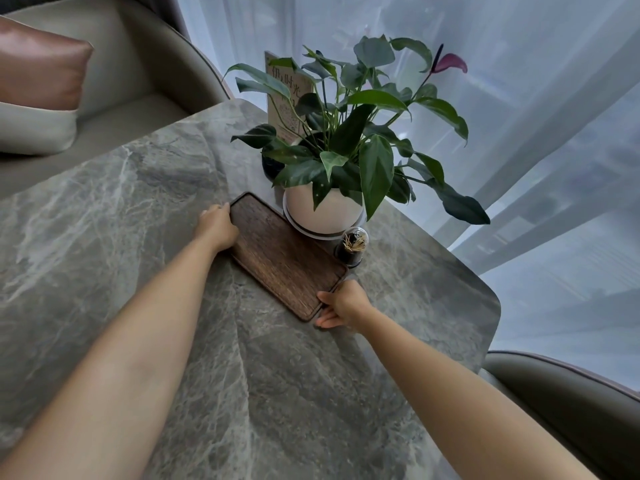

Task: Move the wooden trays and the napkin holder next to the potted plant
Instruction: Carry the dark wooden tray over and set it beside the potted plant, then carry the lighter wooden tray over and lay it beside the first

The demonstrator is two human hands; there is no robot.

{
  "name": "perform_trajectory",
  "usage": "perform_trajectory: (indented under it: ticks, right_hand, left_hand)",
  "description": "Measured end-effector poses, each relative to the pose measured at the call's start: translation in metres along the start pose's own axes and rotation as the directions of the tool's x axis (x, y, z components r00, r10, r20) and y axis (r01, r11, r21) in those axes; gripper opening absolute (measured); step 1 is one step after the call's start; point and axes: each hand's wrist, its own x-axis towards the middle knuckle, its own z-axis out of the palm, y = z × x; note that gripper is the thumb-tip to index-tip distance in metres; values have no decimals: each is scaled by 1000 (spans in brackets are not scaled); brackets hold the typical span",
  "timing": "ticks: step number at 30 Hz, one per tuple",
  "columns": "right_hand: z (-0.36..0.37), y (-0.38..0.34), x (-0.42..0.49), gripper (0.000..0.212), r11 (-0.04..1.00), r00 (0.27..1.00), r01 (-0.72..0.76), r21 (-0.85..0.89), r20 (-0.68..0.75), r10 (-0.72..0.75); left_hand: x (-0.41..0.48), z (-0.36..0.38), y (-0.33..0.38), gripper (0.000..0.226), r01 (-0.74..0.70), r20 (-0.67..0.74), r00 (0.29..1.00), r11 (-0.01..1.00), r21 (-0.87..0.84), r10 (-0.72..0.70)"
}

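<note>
A pink cushion [41, 64] and a pale cushion [36, 128] are seen on a grey armchair [131, 74], well to the left of the potted plant [341, 147]. The plant stands on a grey marbled desk [121, 209] and is taken as the landmark here. Behind its leaves a beige card [282, 88] is stood upright; large Chinese characters are printed on it, of which 时光 can be made out, while the rest is hidden by foliage or too small to read. The plant's white round pot [323, 209] is filled with green leaves and one purple bloom [450, 62], and is set on a white saucer.

Just in front of the pot a dark wooden tray [284, 254] is laid flat on the desk, its far long edge touching or almost touching the saucer; nothing is carried in it. The left hand [216, 225] is placed at the tray's left end, its grip curled over the rim there. The right hand [343, 304] is placed at the tray's near right corner, its grip pinching the rim, thumb on top and fingers beneath. Just right of the tray, in front of the pot, a small domed clear container [351, 247] holding toothpicks is stood. Behind the plant a sheer white curtain [519, 98] is hung.
</note>
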Motion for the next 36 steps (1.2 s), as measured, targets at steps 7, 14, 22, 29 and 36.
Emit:
perform_trajectory:
  ticks: [7,14,22,29,36]
  right_hand:
    - [1,-1,-10,31,975,990,81,-207,-101,-104]
    - [18,-13,-38,42,835,852,272,-478,-283,-440]
    - [77,-48,-89,75,452,681,425,-784,-52,-730]
    - [172,-70,-141,74,77,509,543,-836,255,-822]
    - [293,-45,-208,74,-170,385,653,-738,517,-765]
  left_hand:
    - [-23,-3,-15,62,-79,15,997,993,84,78]
    - [-74,-15,-58,67,-50,-45,997,957,286,65]
    - [-154,-76,-118,69,86,-235,972,957,278,-19]
    - [-246,-129,-191,69,234,-421,899,947,220,-124]
    - [-366,-149,-285,70,434,-501,811,886,165,-304]
